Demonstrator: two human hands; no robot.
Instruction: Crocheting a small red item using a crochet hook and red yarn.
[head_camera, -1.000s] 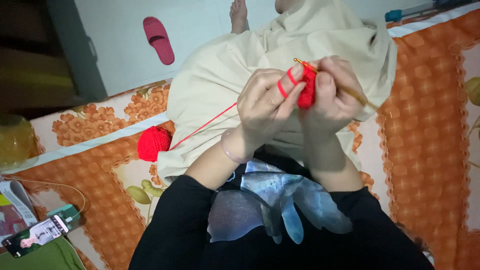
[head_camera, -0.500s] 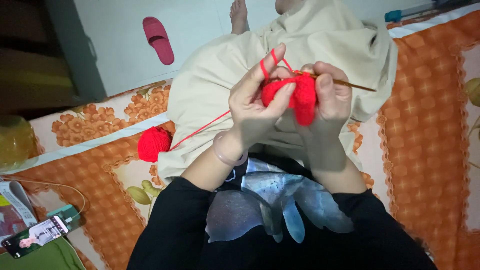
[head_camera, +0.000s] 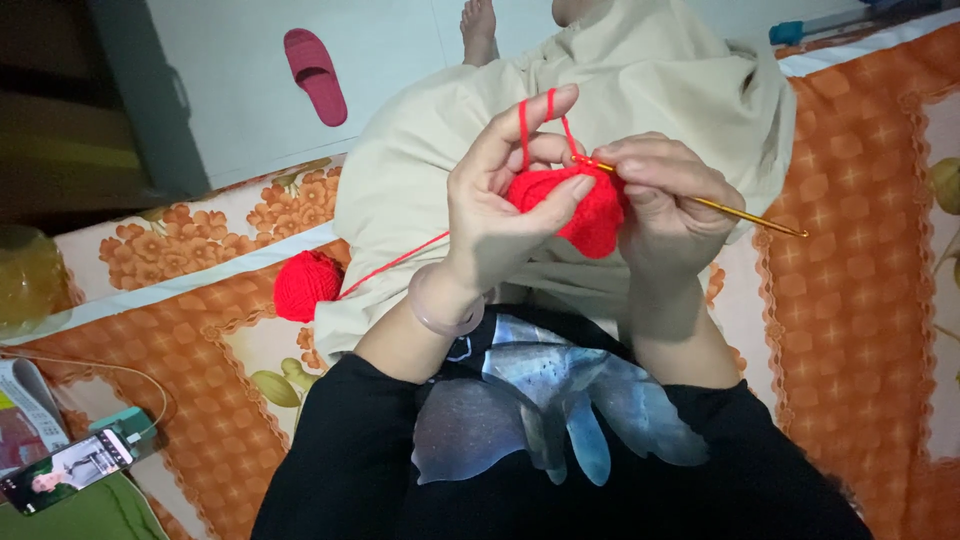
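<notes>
My right hand (head_camera: 665, 205) pinches the gold crochet hook (head_camera: 700, 202) with fingers pressed together, hook tip at the work and shaft pointing out to my right. My left hand (head_camera: 500, 205) clamps the red crochet piece (head_camera: 585, 205) between thumb and fingers; the raised index finger carries the red yarn strand (head_camera: 523, 125), looped over it for tension. The strand trails down-left to the red yarn ball (head_camera: 307, 285), which rests on the orange floral mat (head_camera: 850, 300) beside my beige-clad leg (head_camera: 640, 80).
</notes>
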